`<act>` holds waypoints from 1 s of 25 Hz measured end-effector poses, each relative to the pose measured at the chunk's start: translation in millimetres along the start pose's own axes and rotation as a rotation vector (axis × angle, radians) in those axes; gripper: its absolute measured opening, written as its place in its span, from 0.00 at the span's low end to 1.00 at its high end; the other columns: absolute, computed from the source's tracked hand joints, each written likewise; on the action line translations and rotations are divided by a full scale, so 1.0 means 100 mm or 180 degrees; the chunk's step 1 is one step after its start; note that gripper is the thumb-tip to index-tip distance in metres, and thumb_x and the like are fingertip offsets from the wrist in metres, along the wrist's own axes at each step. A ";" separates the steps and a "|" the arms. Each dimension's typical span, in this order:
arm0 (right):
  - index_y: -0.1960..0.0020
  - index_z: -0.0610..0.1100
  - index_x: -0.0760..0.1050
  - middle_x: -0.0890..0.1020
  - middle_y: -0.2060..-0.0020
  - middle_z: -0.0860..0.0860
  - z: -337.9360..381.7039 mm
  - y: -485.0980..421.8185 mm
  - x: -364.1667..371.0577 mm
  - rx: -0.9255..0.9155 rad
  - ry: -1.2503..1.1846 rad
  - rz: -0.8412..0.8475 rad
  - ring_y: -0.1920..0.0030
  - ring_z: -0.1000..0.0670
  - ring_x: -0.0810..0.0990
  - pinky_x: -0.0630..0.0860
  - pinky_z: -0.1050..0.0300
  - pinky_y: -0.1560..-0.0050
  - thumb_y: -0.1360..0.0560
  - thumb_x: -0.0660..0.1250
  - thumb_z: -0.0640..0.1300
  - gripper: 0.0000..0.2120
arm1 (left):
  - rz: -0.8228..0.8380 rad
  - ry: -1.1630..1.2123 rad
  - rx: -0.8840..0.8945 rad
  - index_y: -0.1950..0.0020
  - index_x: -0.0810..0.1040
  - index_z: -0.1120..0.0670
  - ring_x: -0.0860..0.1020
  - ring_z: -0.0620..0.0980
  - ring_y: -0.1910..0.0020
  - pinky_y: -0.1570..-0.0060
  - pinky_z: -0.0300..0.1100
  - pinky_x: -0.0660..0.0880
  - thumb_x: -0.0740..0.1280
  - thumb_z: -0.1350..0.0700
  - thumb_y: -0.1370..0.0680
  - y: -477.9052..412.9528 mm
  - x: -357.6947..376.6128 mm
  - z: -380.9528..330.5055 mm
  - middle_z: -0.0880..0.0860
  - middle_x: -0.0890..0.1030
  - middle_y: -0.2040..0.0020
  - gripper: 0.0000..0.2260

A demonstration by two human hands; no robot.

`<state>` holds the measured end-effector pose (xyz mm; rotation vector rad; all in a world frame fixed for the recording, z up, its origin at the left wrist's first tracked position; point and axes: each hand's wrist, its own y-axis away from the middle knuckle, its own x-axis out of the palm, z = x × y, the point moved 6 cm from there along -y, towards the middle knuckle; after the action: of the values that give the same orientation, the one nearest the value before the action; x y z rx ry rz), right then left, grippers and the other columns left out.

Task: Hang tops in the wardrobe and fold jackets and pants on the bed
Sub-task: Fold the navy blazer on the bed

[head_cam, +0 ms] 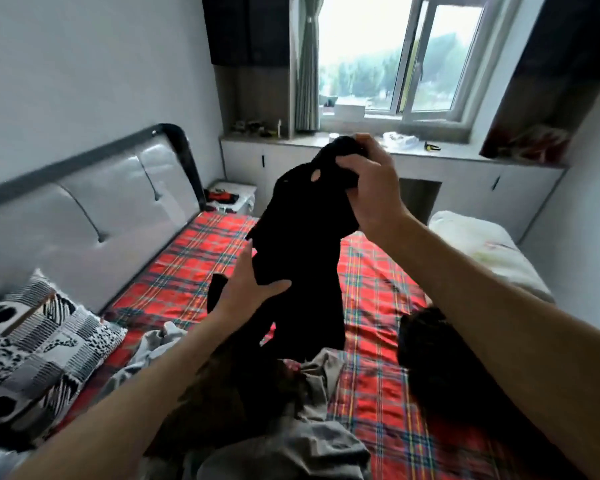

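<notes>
Filling most of the view, the bed [194,268] carries a red plaid sheet, with a padded grey headboard [94,202] along its left edge. A white folded quilt [475,244] lies at the far right corner.

Above the middle of the bed a black garment [302,244] hangs lifted, its lower part trailing down to the heap at the near edge. That heap of grey clothes [291,441] is crumpled loosely. A black-and-white patterned pillow [39,344] rests against the headboard at the near left corner. A dark bundle [426,355] sits near the right edge, partly behind the right forearm.

The right hand [371,188] holds the garment by its top, its fingers [347,164] curled tight round a bunched fold of the cloth, so the garment drops away below and left of them. The left hand [246,289] is lower, at the garment's left side; its fingers [274,285] are spread wide and straight, lying flat against the cloth without gripping it.
</notes>
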<state>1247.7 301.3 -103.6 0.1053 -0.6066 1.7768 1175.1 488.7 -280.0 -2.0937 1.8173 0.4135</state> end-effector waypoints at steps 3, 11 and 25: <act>0.57 0.46 0.72 0.76 0.63 0.49 0.93 0.26 0.31 -0.0536 0.0505 0.0287 0.60 0.49 0.75 0.72 0.55 0.59 0.34 0.64 0.33 0.11 | -0.0536 0.0107 0.0852 0.23 0.54 0.43 0.67 0.45 0.29 0.32 0.44 0.67 0.80 0.44 0.37 0.06 -0.09 -1.16 0.44 0.67 0.27 0.49; 0.54 0.45 0.72 0.76 0.58 0.45 2.52 1.16 -0.24 -0.1171 0.0461 -0.0006 0.54 0.45 0.75 0.71 0.49 0.49 0.33 0.65 0.35 0.10 | -0.0440 -0.0225 0.0913 0.51 0.82 0.54 0.81 0.51 0.56 0.56 0.45 0.72 0.76 0.44 0.34 0.68 0.12 -2.96 0.51 0.82 0.58 0.19; 0.55 0.43 0.77 0.77 0.63 0.47 2.77 2.11 -1.83 -0.0109 0.0357 -0.0291 0.61 0.49 0.76 0.74 0.58 0.61 0.26 0.60 0.29 0.11 | 0.3059 0.1067 0.0522 0.30 0.73 0.54 0.71 0.60 0.45 0.48 0.48 0.73 0.70 0.43 0.24 1.89 1.73 -3.36 0.61 0.72 0.41 0.26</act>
<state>1041.8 -20.2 -6.7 0.0095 -0.5429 1.6712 1011.8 164.3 -63.5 -1.0971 2.8668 0.1101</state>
